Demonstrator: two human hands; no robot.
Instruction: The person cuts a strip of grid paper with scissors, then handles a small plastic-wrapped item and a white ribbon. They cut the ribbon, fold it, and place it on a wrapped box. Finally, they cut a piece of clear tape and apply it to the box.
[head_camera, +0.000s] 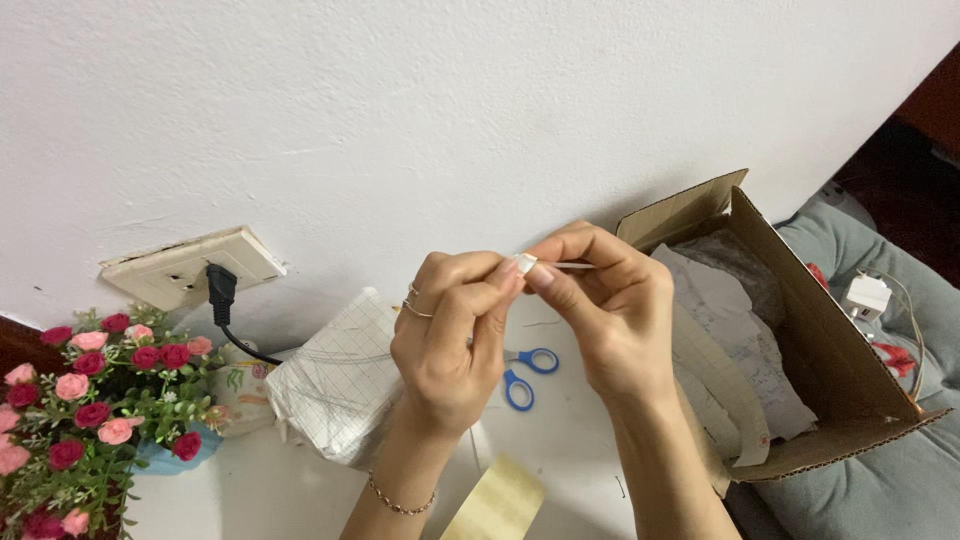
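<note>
Hands raised above worktop (300, 480): left hand (450, 335) and right hand (610, 310) both pinching small white strip (527, 262) at fingertips; peeling seemingly just begun; blue-handled scissors (525, 372) lying unused beneath

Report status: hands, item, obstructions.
Left hand and right hand both pinching a small white strip. Scissors below on table. Nothing obstructing.

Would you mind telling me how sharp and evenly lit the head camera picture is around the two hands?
In the head view, soft even light, no glare; the left hand and right hand are sharp, pinching a small white strip. The hands throw only a faint shadow on the white wall. The blue-handled scissors read clearly; the top right corner falls dark.
</note>
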